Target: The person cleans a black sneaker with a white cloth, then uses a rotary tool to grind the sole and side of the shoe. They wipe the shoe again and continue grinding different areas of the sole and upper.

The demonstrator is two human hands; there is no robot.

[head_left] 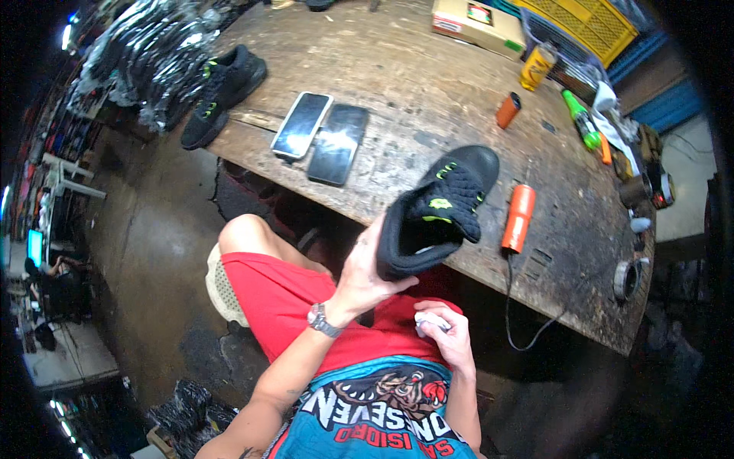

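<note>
While the left hand (363,268) clamps its fingers and thumb on the heel of a black shoe (453,195) just right of the frame's centre, the right hand (453,338), lower down, has its fingers curled together around a crumpled white wad (430,323). From where I stand, I can't tell whether the shoe's toe touches the wooden bench (413,92). Just right of it lies an orange corded tool (520,218); two phones (303,124) lie side by side at upper centre-left, and a second black shoe (227,93) sits at upper left.
</note>
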